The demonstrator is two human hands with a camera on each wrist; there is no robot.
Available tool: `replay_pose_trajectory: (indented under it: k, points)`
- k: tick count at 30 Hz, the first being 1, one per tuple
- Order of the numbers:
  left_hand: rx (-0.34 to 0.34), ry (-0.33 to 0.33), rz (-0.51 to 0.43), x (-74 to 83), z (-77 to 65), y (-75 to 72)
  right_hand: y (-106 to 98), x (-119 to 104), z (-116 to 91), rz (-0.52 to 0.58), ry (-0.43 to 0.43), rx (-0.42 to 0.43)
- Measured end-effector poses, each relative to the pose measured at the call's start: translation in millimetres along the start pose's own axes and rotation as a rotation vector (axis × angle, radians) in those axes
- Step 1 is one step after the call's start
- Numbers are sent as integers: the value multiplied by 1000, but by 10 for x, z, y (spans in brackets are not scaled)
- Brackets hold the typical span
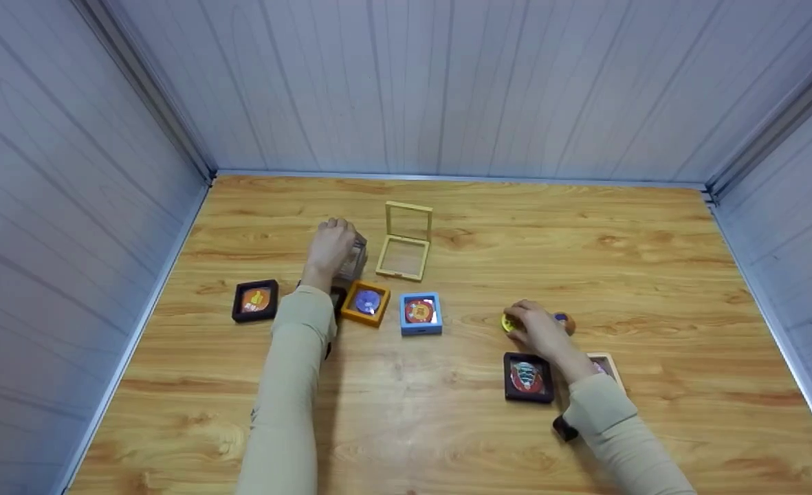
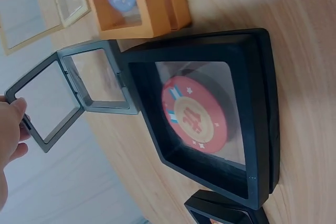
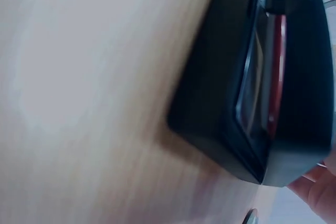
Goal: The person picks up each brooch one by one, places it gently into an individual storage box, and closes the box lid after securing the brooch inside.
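Observation:
My left hand (image 1: pixel 332 247) is at the back left, its fingertips and thumb gripping the raised lid of a grey hinged display frame (image 2: pixel 92 80). The frame stands open, its clear panes bare. Just beside it is an open cream display frame (image 1: pixel 403 256). Over on the right, my right hand (image 1: pixel 542 331) pinches a yellow round disc (image 1: pixel 507 322) between thumb and fingers, low over the table. A brown-and-blue disc (image 1: pixel 566 323) shows past the back of that hand. In the right wrist view, a black frame (image 3: pixel 299 93) hides most of the fingers.
Closed frames with discs inside lie around: black at left (image 1: pixel 255 300), orange (image 1: pixel 366 302), blue (image 1: pixel 421 313), black at right (image 1: pixel 528 377), and a pale frame (image 1: pixel 606 368) partly under the right sleeve. Another black frame (image 2: pixel 252 108) sits below the left wrist. Panel walls (image 1: pixel 412 89) border the table.

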State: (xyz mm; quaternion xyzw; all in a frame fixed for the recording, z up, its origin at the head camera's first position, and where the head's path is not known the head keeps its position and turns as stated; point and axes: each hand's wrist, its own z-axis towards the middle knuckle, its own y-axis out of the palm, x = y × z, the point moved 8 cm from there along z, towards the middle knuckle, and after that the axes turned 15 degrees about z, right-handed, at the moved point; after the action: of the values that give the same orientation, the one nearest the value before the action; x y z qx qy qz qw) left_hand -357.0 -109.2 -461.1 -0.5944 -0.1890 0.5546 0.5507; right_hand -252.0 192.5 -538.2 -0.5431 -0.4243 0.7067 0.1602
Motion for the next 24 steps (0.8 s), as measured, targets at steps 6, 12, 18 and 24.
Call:
replay_pose_trajectory:
  k: [6,12,18,24]
  points:
    - [145,-43,11,-59,10,-190,-7,27,-12,34,6,8]
    - [285,-93,-22,-73,-24,-401,-22,65,-26,96,4,30]
    - [350,-161,-143,-84,-114,-549,-46,86,-71,133,-15,71]
    - [265,-221,-338,-38,-231,-617,-110,28,-123,146,-29,123]
